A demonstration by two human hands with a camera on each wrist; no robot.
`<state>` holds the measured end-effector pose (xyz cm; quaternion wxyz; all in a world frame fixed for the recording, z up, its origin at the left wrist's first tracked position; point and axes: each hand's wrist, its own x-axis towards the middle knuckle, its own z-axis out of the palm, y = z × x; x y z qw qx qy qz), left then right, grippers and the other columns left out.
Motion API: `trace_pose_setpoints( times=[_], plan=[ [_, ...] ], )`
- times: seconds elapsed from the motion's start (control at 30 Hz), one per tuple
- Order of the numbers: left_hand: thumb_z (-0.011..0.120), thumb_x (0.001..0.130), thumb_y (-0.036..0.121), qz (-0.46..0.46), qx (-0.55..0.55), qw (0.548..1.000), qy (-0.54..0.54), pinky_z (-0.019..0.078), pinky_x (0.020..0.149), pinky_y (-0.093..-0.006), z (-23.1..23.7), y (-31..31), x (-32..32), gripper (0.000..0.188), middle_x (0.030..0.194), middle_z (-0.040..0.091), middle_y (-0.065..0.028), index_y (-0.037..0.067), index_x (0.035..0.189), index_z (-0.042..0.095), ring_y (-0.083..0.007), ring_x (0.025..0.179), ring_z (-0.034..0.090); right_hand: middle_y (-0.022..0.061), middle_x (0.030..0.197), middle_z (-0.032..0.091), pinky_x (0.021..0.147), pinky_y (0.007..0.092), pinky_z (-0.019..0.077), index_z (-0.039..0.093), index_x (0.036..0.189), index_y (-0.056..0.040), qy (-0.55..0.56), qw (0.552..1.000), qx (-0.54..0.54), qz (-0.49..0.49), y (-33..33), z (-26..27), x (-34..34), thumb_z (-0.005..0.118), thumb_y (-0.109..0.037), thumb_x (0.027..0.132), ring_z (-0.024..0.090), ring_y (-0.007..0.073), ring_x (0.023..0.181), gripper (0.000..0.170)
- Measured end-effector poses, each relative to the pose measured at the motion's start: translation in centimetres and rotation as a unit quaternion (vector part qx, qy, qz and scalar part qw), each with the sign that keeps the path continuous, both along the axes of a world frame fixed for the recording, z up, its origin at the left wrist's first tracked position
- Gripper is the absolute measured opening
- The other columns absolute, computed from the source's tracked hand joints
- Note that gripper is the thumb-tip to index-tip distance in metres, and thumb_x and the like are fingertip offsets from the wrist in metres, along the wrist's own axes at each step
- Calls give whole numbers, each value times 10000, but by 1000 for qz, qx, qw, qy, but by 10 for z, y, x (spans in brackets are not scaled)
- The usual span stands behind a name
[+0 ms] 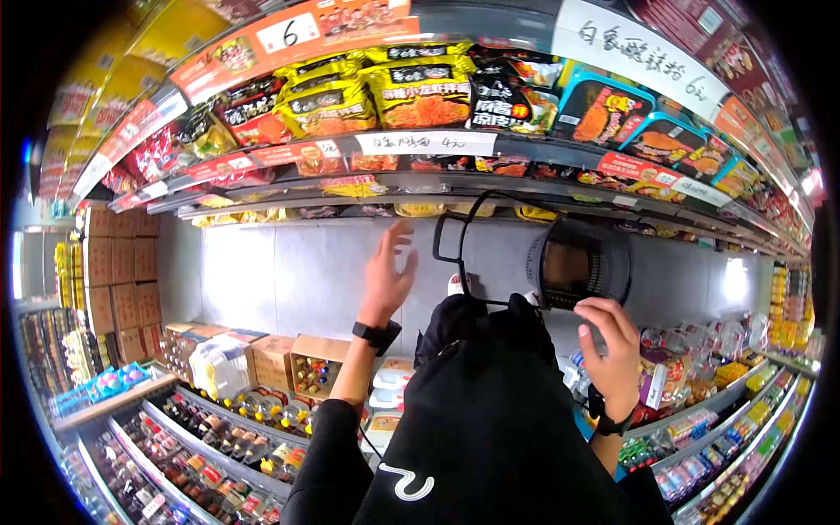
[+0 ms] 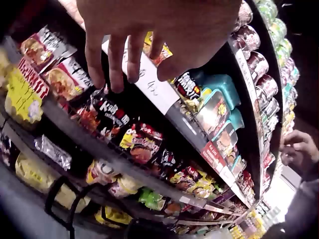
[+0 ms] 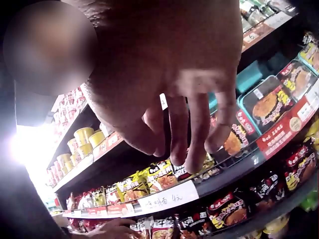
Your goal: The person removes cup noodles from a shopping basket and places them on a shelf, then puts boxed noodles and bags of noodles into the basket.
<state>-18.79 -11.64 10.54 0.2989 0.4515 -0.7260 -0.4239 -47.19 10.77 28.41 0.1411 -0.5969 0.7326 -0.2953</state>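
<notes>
My left hand (image 1: 388, 278) hangs in front of the shelves with fingers loosely spread and nothing in it. In the left wrist view the left hand (image 2: 159, 35) overlaps packs of instant noodles (image 2: 107, 117). My right hand (image 1: 611, 354), its fingers loosely bent, holds nothing; it is near a black shopping basket (image 1: 619, 262) standing by my feet. The basket's black handle (image 1: 462, 238) sticks out to the left, below the left hand's fingertips. From the right wrist, the right hand (image 3: 169, 89) appears before boxed noodles (image 3: 269, 102) with teal trays.
Ahead, a shelf holds yellow noodle packs (image 1: 420, 94), with a white price label (image 1: 426, 143) on its edge. Behind me are cartons (image 1: 273, 360), bottles (image 1: 302, 411) and low shelves of drinks (image 1: 210, 437). Stacked brown boxes (image 1: 122, 262) stand at left. Grey floor (image 1: 341, 262) runs between.
</notes>
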Motion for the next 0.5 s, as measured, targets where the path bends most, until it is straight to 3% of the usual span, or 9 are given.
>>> trace_pose_setpoints(
  times=[0.07, 0.17, 0.27, 0.33, 0.4, 0.47, 0.5],
  plan=[
    [649, 920, 15, -17, 47, 999, -10, 550, 897, -398, -29, 8, 4, 513, 1265, 681, -110, 90, 1415, 536, -275, 1082, 688, 103, 1116, 697, 874, 428, 523, 696, 1104, -56, -2, 1000, 10, 19, -4, 2, 3, 654, -74, 899, 676, 331, 1013, 210],
    [651, 915, 76, -109, 48, 981, -151, 552, 913, -434, -102, 12, 11, 462, 1270, 675, -133, 90, 1368, 558, -350, 1110, 678, 101, 1111, 697, 871, 427, 525, 699, 1095, -53, 13, 999, 23, 19, -5, 2, 2, 658, -69, 894, 676, 332, 1006, 205],
    [651, 903, 125, -170, 23, 967, -189, 543, 940, -477, -161, 10, -1, 428, 1328, 643, -149, 101, 1325, 581, -403, 1141, 652, 105, 1095, 701, 854, 429, 534, 706, 1080, -49, 36, 999, 32, -5, 0, 5, -1, 665, -42, 877, 679, 338, 982, 208],
    [662, 889, 143, -233, -29, 956, -179, 535, 944, -516, -233, 3, -3, 502, 1382, 601, -142, 124, 1380, 557, -408, 1141, 644, 107, 1094, 703, 859, 426, 538, 708, 1077, -54, 49, 997, 52, -28, 11, 7, -3, 669, -39, 866, 681, 340, 981, 215],
    [680, 868, 159, -240, 27, 944, -226, 543, 945, -535, -258, -3, -10, 728, 1493, 520, -122, 198, 1538, 398, -417, 1153, 638, 108, 1104, 706, 873, 422, 542, 719, 1076, -65, 62, 993, 76, -65, 30, 3, -1, 672, -43, 861, 685, 337, 998, 221],
    [668, 879, 267, -264, 31, 908, -324, 561, 914, -551, -309, -6, -13, 841, 1630, 404, -93, 266, 1620, 270, -399, 1190, 642, 120, 1124, 715, 887, 428, 550, 731, 1067, -61, 86, 988, 103, -78, 45, 8, 2, 688, -78, 874, 690, 338, 1032, 198],
    [691, 890, 476, -253, 1, 914, -317, 525, 1014, -521, -345, -2, -15, 801, 1661, 373, -109, 266, 1596, 377, -362, 1316, 595, 121, 1120, 722, 892, 423, 552, 742, 1045, -58, 67, 985, 118, -103, 51, 12, 2, 694, -96, 880, 694, 338, 1026, 176]
  ],
)
